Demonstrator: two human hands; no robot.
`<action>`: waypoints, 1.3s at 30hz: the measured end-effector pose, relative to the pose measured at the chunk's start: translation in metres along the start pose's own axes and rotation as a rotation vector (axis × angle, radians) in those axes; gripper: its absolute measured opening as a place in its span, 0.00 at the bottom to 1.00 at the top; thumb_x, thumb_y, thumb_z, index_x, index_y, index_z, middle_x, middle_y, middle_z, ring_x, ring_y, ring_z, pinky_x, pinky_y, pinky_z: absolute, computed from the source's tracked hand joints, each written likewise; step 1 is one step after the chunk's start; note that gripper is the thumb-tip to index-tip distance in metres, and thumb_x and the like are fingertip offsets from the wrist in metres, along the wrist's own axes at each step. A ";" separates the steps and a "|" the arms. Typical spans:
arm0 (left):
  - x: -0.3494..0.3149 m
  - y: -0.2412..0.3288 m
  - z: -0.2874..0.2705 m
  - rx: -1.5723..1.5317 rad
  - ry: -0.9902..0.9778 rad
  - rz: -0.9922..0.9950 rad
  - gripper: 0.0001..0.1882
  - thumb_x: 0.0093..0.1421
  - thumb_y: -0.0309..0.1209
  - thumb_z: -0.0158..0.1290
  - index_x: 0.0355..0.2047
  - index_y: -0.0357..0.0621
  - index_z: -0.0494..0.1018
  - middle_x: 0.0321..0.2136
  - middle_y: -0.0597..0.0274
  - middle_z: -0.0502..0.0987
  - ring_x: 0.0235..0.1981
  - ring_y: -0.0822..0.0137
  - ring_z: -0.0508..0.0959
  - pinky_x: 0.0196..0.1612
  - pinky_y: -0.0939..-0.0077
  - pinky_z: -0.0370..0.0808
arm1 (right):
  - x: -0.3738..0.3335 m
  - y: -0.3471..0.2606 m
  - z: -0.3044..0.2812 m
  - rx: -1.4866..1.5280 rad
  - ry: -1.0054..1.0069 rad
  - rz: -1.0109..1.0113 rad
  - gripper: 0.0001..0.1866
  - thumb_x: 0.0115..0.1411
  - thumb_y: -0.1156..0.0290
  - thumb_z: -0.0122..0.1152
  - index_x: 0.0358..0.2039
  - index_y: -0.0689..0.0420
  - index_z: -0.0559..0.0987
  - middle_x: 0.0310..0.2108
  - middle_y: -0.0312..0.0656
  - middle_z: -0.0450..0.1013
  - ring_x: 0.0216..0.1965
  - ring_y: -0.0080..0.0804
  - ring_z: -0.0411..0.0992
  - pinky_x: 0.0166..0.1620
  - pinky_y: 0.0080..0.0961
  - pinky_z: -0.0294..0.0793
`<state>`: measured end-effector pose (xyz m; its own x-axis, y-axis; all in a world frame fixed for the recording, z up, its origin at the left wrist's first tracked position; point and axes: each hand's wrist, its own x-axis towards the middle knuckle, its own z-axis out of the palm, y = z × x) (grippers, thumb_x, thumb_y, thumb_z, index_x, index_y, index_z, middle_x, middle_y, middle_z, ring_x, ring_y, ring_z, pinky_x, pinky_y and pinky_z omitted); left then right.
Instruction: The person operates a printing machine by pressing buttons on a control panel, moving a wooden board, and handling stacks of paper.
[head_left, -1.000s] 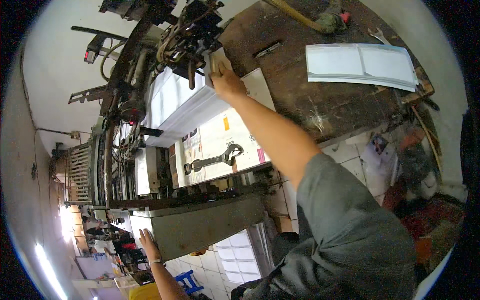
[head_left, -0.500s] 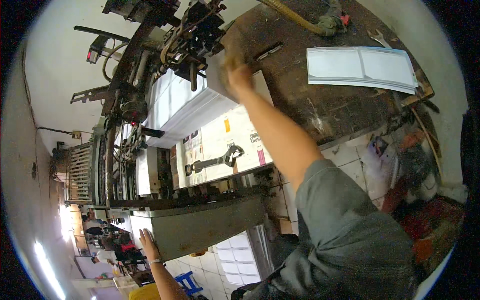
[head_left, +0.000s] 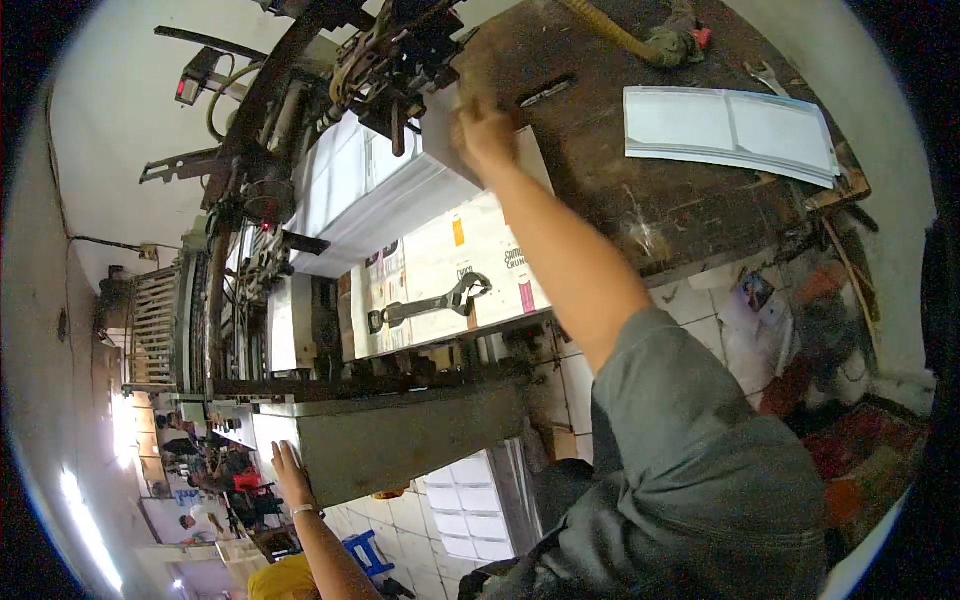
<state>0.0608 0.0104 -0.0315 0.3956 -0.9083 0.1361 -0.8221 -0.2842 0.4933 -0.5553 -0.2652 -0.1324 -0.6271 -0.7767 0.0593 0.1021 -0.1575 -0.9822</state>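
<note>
My right hand (head_left: 487, 138) reaches forward to the right end of a thick stack of white printed sheets (head_left: 385, 200) under the machine head (head_left: 400, 70). It is at or very close to the stack's end face; its fingers are smeared by motion. Lower left, my left hand (head_left: 291, 478) rests with fingers stretched out on the edge of a grey-green metal panel (head_left: 400, 450). An adjustable wrench (head_left: 430, 305) lies on a printed sheet (head_left: 420, 335) in front of the stack, apart from both hands.
On the dark worktable (head_left: 590, 180) lie a pen-like tool (head_left: 547, 91), white printed sheets (head_left: 730, 135), an open-end wrench (head_left: 767, 78) and a yellowish hose (head_left: 620, 28). Below stand another sheet stack (head_left: 470, 500) and a blue stool (head_left: 367, 553). Plastic bags (head_left: 760, 330) lie right. People appear far left.
The whole view has shifted slightly. My right hand stays by the stack's end, still blurred, and my left hand remains on the panel edge.
</note>
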 end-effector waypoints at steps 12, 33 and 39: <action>-0.006 0.014 -0.003 0.145 -0.059 0.027 0.35 0.72 0.54 0.39 0.73 0.50 0.54 0.74 0.55 0.50 0.75 0.48 0.42 0.72 0.58 0.46 | 0.029 0.013 0.014 -0.147 -0.040 -0.144 0.23 0.66 0.52 0.53 0.40 0.62 0.83 0.39 0.51 0.82 0.33 0.40 0.81 0.37 0.38 0.77; 0.006 -0.013 -0.002 0.223 0.026 0.024 0.45 0.66 0.63 0.43 0.72 0.41 0.54 0.73 0.45 0.51 0.75 0.46 0.41 0.73 0.57 0.42 | -0.015 0.003 -0.052 0.053 -0.099 -0.028 0.34 0.62 0.47 0.59 0.57 0.63 0.76 0.43 0.56 0.80 0.42 0.44 0.79 0.47 0.35 0.75; 0.010 -0.012 0.003 0.251 0.067 0.042 0.44 0.68 0.62 0.40 0.70 0.38 0.56 0.71 0.42 0.55 0.73 0.38 0.46 0.73 0.54 0.46 | -0.104 -0.038 -0.175 -0.766 -0.155 -0.477 0.35 0.59 0.56 0.65 0.65 0.51 0.70 0.65 0.56 0.63 0.62 0.59 0.65 0.61 0.47 0.68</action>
<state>0.0732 0.0035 -0.0383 0.3780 -0.9010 0.2131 -0.9111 -0.3211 0.2584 -0.6293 -0.0720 -0.1321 -0.3553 -0.8149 0.4579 -0.7161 -0.0776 -0.6937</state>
